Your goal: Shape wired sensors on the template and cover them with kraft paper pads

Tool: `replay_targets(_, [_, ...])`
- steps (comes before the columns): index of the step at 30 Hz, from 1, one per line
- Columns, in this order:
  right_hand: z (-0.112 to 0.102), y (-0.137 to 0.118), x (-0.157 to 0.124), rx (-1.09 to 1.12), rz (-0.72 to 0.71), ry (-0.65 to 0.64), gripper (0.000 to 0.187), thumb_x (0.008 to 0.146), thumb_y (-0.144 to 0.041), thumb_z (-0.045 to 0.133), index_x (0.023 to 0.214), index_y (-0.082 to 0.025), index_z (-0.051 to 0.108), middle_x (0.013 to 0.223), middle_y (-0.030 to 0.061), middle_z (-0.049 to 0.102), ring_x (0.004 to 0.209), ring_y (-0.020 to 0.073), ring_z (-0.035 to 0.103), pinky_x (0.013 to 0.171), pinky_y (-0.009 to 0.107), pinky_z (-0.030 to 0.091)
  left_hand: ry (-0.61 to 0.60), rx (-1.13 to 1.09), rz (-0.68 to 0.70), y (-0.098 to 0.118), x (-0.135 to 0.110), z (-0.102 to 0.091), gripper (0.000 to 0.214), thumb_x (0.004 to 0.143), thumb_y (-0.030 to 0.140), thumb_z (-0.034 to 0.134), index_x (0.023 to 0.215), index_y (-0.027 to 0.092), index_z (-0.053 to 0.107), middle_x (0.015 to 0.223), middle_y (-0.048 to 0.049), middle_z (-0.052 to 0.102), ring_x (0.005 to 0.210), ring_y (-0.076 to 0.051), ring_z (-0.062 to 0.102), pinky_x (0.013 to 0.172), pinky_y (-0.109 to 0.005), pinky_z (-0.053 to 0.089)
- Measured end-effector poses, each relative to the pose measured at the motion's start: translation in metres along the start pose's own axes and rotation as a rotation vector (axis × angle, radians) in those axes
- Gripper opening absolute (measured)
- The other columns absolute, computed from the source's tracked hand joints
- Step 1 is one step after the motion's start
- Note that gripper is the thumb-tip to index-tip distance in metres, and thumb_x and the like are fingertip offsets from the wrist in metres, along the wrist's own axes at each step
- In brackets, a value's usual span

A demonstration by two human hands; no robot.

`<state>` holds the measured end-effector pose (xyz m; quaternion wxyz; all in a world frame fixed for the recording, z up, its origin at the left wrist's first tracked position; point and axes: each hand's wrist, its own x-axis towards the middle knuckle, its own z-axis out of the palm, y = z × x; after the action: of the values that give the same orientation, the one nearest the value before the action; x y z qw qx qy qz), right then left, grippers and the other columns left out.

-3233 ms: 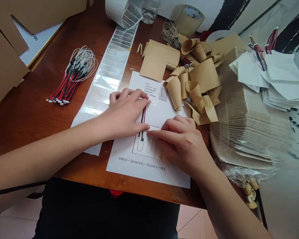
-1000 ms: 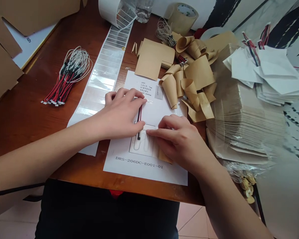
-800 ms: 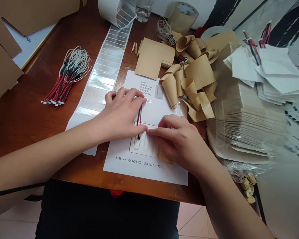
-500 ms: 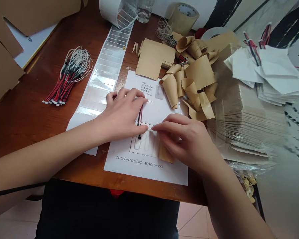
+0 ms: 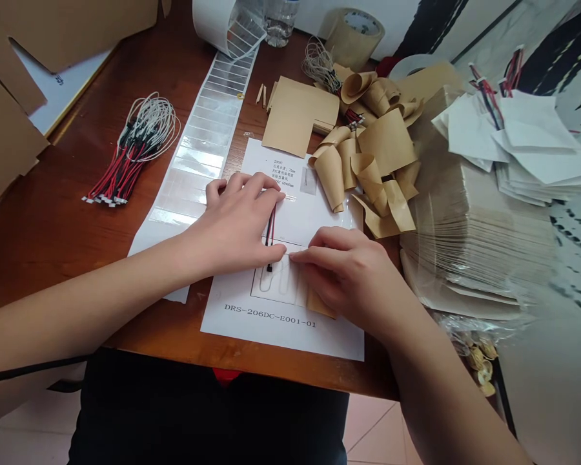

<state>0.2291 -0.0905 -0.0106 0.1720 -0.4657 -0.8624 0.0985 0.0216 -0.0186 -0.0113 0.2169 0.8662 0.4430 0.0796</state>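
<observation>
My left hand (image 5: 237,223) lies flat on a white printed sheet (image 5: 281,323) and presses down a short red and black wire (image 5: 270,234) with its thumb and forefinger. My right hand (image 5: 353,274) rests beside it, its forefinger pressing a clear film piece (image 5: 278,281) that lies over the wire's lower end and a white wire loop inside the sheet's drawn rectangle. A brown paper piece (image 5: 319,303) shows under the right hand's fingers.
A bundle of red, black and white wires (image 5: 133,148) lies at the left, next to a strip of clear labels (image 5: 203,142) from a roll (image 5: 217,19). Curled brown backing papers (image 5: 372,161) pile behind the sheet. Stacked paper squares (image 5: 469,239) fill the right. Tape rolls (image 5: 356,32) stand far back.
My right hand has shifted a little along the film piece, lifting its fingers and pressing down again. The left hand has stayed on the wire.
</observation>
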Motion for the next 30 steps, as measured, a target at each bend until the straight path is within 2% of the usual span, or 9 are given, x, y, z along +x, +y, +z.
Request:
replay_targets(5, [-0.0024,0.0000,0.0006,0.076,0.053,-0.030,0.024,0.093,-0.011,0.056,0.085,-0.019,0.078,0.079,0.0053,0.065,0.068,0.0158,0.058,0.063,0.029,0.044,-0.017,-0.003,0.003,0.0003,-0.0012,-0.0015,0.066,0.081,0.049,0.064,0.139,0.019,0.056,0.153,-0.0151,0.049,0.141,-0.040,0.036,0.116,-0.058,0.021])
replay_targets(15, [-0.0008,-0.0031,0.0006,0.004,0.025,-0.021,0.028,0.092,-0.009,0.056,0.072,-0.018,0.073,0.075,0.0048,0.063,0.067,0.0163,0.055,0.064,0.031,0.041,0.002,-0.010,-0.020,0.0049,-0.0021,0.0012,0.058,0.086,0.050,0.056,0.135,0.018,0.057,0.151,-0.0146,0.049,0.143,-0.038,0.035,0.119,-0.060,0.019])
replay_targets(20, [-0.0027,-0.0040,0.0021,0.058,0.062,-0.029,0.024,0.091,-0.008,0.054,0.083,-0.017,0.075,0.076,0.0057,0.065,0.070,0.0182,0.057,0.065,0.031,0.044,0.032,0.016,-0.015,0.0079,-0.0016,0.0046,0.061,0.081,0.049,0.065,0.133,0.017,0.057,0.149,-0.0166,0.049,0.139,-0.040,0.037,0.118,-0.060,0.019])
replay_targets(23, [-0.0055,-0.0034,0.0032,0.120,0.126,0.019,0.020,0.090,-0.009,0.056,0.094,-0.016,0.074,0.079,0.0054,0.068,0.074,0.0191,0.060,0.066,0.031,0.047,0.032,0.007,-0.022,0.0080,-0.0011,0.0052,0.063,0.079,0.049,0.067,0.133,0.018,0.056,0.149,-0.0163,0.050,0.138,-0.040,0.038,0.117,-0.061,0.020])
replay_targets(30, [-0.0048,-0.0011,0.0036,0.215,0.216,0.061,0.020,0.092,-0.012,0.059,0.102,-0.019,0.074,0.090,0.0053,0.071,0.066,0.0143,0.061,0.061,0.029,0.049,0.024,0.000,-0.038,0.0084,-0.0004,0.0046,0.064,0.079,0.049,0.067,0.134,0.016,0.055,0.150,-0.0161,0.049,0.139,-0.039,0.037,0.118,-0.059,0.020])
